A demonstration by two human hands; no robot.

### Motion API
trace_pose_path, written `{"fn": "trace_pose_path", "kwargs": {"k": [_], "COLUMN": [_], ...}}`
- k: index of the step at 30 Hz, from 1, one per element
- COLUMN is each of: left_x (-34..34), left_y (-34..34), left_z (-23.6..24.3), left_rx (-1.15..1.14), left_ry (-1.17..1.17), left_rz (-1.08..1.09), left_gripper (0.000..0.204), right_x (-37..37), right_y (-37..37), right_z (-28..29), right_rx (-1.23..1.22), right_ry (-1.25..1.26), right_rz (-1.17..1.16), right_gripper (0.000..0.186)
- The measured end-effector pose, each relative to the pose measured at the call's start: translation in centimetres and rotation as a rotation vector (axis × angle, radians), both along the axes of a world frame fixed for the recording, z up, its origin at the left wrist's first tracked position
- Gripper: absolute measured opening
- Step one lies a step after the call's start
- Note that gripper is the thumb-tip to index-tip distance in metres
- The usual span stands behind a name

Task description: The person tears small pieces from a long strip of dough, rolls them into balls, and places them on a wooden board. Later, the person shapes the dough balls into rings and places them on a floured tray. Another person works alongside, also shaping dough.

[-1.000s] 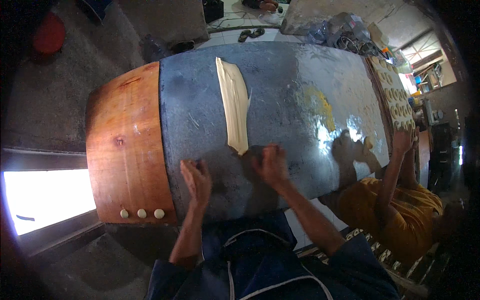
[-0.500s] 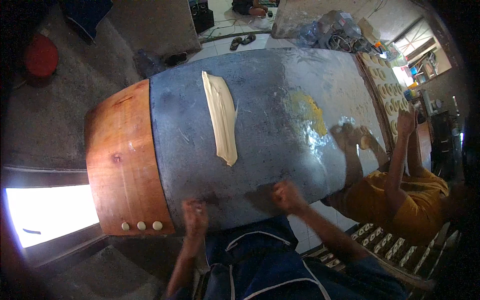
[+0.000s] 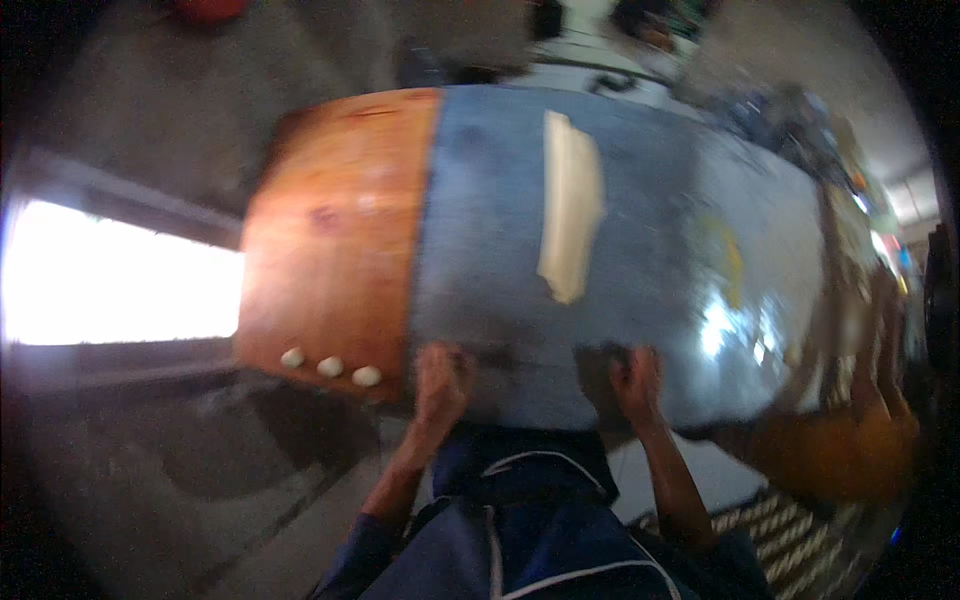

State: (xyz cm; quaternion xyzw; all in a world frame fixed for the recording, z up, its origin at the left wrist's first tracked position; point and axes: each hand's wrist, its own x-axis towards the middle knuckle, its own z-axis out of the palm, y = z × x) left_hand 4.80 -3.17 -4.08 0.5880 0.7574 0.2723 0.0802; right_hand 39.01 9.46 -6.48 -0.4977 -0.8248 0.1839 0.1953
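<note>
Both hands (image 3: 440, 380) (image 3: 632, 378) on grey steel table (image 3: 480, 250) near edge; fingers' grip unclear. Wooden board (image 3: 340, 220) left, dough strip (image 3: 570, 215) centre.

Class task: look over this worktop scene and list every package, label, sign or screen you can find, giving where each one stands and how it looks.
None can be made out: the picture is blurred.
Worktop: grey surface with a wooden section at its left end.
Dough strip: long, pale, lying on the grey part.
Dough balls: three small white ones at the wooden section's near edge.
Left hand and right hand: resting on the near edge.
</note>
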Motion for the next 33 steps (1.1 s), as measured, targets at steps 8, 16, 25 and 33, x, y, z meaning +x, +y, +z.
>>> {"fn": "trace_pose_path", "kwargs": {"k": [8,16,25,33], "left_x": [-14.0,-37.6,-32.4,-7.2], "left_y": [-6.1,-15.9,-11.1,3.2], "left_z": [9.6,9.9,11.6,9.3], "left_rx": [0.176,0.447,0.335,-0.147], "left_ry": [-0.258,-0.115,-0.053,-1.021], "left_rz": [-0.26,0.487,0.4,-0.304], "left_gripper": [0.036,0.041,0.033,0.033], "right_x": [-9.6,-52.3,-36.2,-12.4], "right_y": [-1.6,-12.7,-9.4,8.7], "right_z": [8.1,20.5,9.3,4.0], "right_rx": [-0.082,-0.183,0.1,0.228], "right_ry": [0.058,0.713,0.202,0.069], "right_rz": [0.22,1.038,0.521,-0.036], "right_gripper": [0.017,0.031,0.061,0.059]}}
